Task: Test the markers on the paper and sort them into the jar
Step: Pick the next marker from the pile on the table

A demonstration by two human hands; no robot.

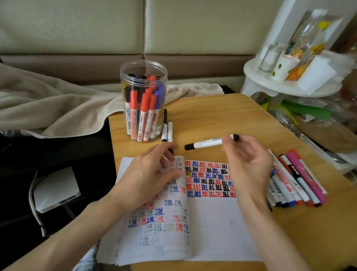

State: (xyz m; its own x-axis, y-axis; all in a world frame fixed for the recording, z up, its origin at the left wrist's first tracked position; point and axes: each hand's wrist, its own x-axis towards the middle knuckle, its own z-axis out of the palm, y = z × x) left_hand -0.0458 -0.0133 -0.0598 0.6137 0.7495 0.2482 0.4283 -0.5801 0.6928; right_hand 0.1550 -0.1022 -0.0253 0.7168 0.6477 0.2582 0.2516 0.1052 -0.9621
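black-capped white marker (pixel 207 143) pinched by right hand (pixel 249 165); left hand (pixel 146 175) spread on ruled paper (pixel 219 224)

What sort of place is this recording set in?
Probably a home, a bedroom or living room: a wooden table set against a padded backrest, a blanket draped beside it, and a cluttered white stand.

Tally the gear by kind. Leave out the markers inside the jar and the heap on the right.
Clear plastic jar: 1
Open lined notebook: 1
Black-capped white markers lying beside the jar: 2
Black-capped white marker pinched in the right hand: 1
Total: 5
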